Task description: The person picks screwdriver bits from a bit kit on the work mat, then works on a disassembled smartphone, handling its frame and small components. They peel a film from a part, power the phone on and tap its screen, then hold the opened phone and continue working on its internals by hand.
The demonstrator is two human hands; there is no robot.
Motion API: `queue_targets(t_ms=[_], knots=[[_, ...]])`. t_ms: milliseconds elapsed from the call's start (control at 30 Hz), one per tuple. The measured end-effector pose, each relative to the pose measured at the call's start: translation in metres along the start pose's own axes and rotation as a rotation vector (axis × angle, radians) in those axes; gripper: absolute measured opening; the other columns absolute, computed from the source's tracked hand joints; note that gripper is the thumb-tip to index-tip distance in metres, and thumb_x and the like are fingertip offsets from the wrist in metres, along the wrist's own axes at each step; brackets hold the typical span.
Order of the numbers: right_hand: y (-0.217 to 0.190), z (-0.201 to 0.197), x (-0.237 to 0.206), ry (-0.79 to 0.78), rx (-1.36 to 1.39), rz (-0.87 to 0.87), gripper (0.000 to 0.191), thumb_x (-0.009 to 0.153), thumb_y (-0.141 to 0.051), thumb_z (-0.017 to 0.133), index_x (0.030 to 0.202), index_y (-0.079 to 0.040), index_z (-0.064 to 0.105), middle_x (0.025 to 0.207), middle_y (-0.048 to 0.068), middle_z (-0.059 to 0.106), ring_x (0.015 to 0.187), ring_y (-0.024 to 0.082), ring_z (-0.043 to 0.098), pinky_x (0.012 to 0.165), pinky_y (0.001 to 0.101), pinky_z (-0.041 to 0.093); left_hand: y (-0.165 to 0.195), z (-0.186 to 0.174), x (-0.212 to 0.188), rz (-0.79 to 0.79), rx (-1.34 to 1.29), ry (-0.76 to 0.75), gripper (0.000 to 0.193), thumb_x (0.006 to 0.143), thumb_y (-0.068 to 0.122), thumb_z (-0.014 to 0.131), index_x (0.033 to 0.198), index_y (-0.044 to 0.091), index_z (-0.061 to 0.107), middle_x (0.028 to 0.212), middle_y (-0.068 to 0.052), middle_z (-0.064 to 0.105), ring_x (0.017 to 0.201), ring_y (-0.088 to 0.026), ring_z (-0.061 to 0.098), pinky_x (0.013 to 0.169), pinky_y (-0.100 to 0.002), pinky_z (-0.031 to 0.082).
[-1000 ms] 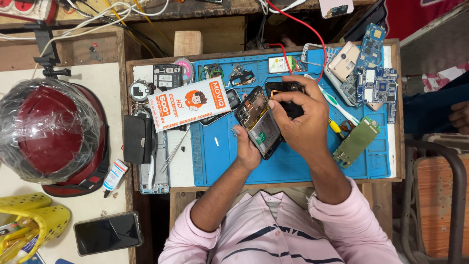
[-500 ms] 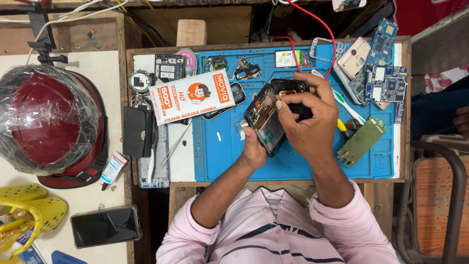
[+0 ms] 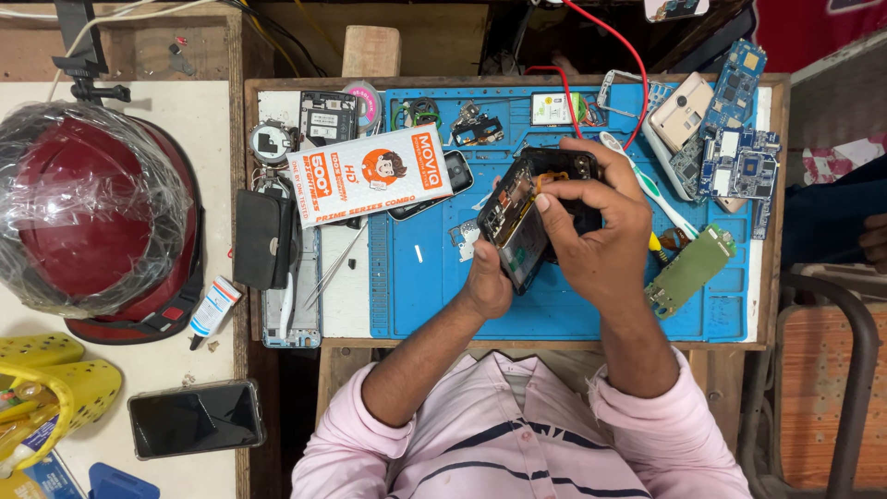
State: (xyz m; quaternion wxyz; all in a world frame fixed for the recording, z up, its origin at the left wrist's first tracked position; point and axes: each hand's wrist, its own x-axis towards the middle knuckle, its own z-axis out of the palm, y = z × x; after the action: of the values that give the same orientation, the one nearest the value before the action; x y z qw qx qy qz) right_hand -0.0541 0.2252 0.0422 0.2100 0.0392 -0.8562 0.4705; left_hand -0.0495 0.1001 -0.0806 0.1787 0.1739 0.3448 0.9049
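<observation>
— Gripping what, exactly?

— An opened phone (image 3: 522,222), dark, its back off. The left hand (image 3: 487,282) closes around the lower edge from beneath; the right hand (image 3: 596,222) curls over the upper end, thumb and fingertips pressed at the inner frame. Both hands are shut on it, neither slack.

— How does it lie?

— Tilted, lifted off the blue mat (image 3: 434,305). Its long axis runs from low near the left hand up and away towards the right hand, so the working end sits under the right hand's fingers. That hand is nearer the exposed top.

— And around them on the worktop?

— One white-and-orange carton (image 3: 370,176) lies just left of the phone, partly over another dark handset (image 3: 453,180). One pair of tweezers (image 3: 334,263) rests beside the mat, and one black pouch (image 3: 263,238) further left. To the right: one green circuit board (image 3: 691,270), two blue boards (image 3: 744,120), one pale phone shell (image 3: 682,111), one white toothbrush (image 3: 647,185). A red wire (image 3: 610,46) loops in from above.

— Further out?

— One red helmet (image 3: 88,217) wrapped in clear film, one small tube (image 3: 214,307), one black phone (image 3: 196,418) lying flat, screen dark.
</observation>
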Motion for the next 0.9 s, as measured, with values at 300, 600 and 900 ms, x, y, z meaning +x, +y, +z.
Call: queue_targets(t_ms=[300,600,900], knots=[[0.009,0.001,0.0,0.011,0.023,0.01,0.01,0.094,-0.001,0.079,0.103,-0.002,0.076,0.135,0.016,0.066,0.117,0.023,0.068,0.1,0.0317,0.055,0.003,0.004,0.002,-0.015,0.093,0.029,0.112,0.093,0.084,0.043,0.166,0.005,0.011,0.16,-0.011,0.039,0.149,-0.021,0.041,0.127,-0.041,0.035],[0.01,0.005,0.0,0.075,0.025,0.048,0.006,0.092,0.002,0.077,0.097,-0.001,0.077,0.134,0.016,0.063,0.114,0.022,0.07,0.097,0.0302,0.057,0.014,0.011,0.006,0.027,0.204,0.01,0.112,0.095,0.086,0.037,0.165,0.001,0.016,0.156,-0.013,0.041,0.145,-0.021,0.043,0.126,-0.042,0.037],[0.009,0.005,-0.001,0.081,0.04,0.063,0.005,0.091,0.001,0.077,0.096,-0.001,0.076,0.134,0.016,0.063,0.114,0.021,0.069,0.095,0.0289,0.057,0.018,0.011,0.008,0.067,0.323,0.001,0.107,0.099,0.084,0.03,0.164,0.0,0.02,0.154,-0.014,0.042,0.147,-0.022,0.043,0.127,-0.042,0.037]])
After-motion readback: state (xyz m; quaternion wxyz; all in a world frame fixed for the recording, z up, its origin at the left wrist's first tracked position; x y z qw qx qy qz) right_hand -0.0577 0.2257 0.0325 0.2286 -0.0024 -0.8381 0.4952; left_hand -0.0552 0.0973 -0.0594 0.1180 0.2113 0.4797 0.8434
